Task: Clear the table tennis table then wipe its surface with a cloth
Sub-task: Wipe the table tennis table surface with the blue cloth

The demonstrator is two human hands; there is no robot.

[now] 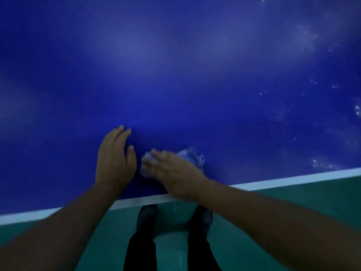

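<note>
The blue table tennis table [175, 65] fills most of the view, with its white edge line [293, 179] running along the near side. My left hand [115, 161] lies flat on the surface, fingers straight and pointing away from me. Just to its right, my right hand [173, 173] presses a pale cloth [192, 156] onto the table near the edge. The fingers lie flat over the cloth, which sticks out behind and in front of them. The right hand is blurred.
Whitish specks and smears [320, 165] dot the table's right side. Below the edge lies a green floor [293, 202], where my two dark shoes [146, 216] and black trouser legs stand close to the table.
</note>
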